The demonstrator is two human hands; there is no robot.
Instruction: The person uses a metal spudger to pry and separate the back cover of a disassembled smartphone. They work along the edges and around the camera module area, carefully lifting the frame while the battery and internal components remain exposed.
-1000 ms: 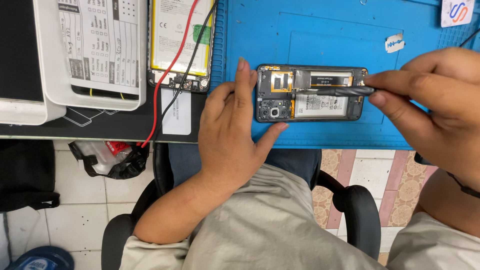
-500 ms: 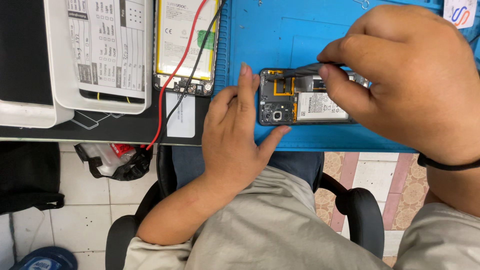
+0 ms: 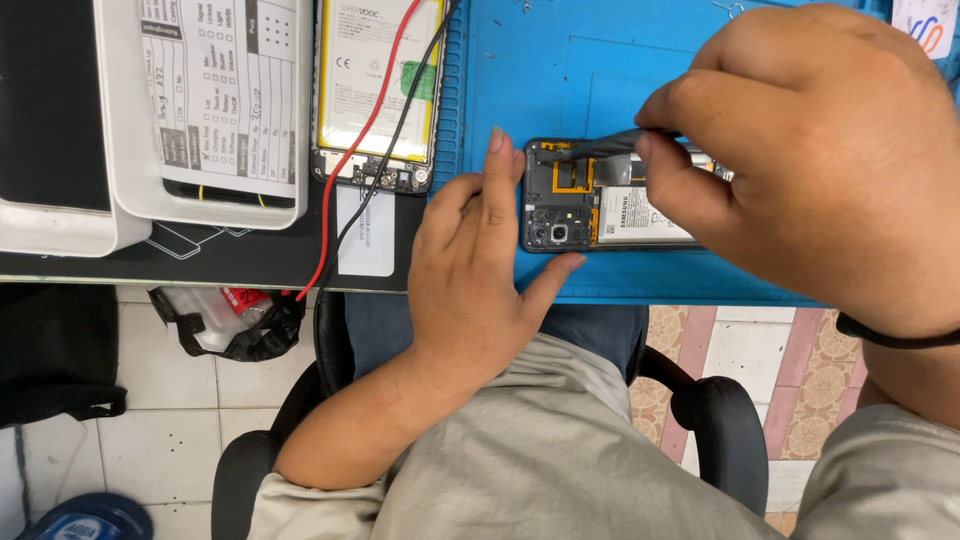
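Backless phone (image 3: 590, 215), flat on blue rubbery mat (image 3: 560, 70), left hand (image 3: 480, 270) bracing it, right hand (image 3: 800, 160) pinched on slim grey tool (image 3: 605, 145).

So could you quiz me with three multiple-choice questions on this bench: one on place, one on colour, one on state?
1. Where does the opened phone lie?
A. on the blue mat
B. in the white tray
C. on the floor

2. What colours are the two wires?
A. green, yellow
B. red, black
C. blue, white

3. What state is the phone in?
A. back off, insides showing
B. closed
C. boxed

Answers: 1 A, the mat lies under it. 2 B, both cross the second phone. 3 A, its battery and camera are bare; the left hand steadies it and the right hand holds a tool on it.
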